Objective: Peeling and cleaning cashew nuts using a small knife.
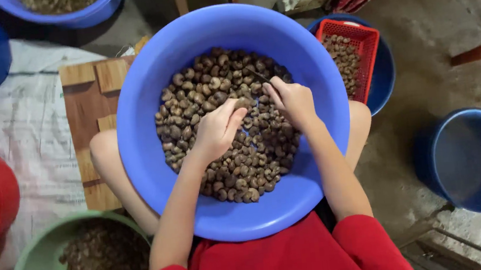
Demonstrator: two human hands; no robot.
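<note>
1. Nuts (227, 148), brown-shelled, are heaped in the blue basin (147, 156) held on the lap; they are judged light, hard and loose, best pinched singly.
2. One nut (243, 103) is pinched by the left hand (216, 133).
3. A thin dark tool (259, 77) is gripped in the closed right hand (291, 103).

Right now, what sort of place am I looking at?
Likely a small nut-shelling workshop on a bare concrete floor: a blue basin of nuts on the lap, more tubs around, a red basket of sorted ones.
</note>
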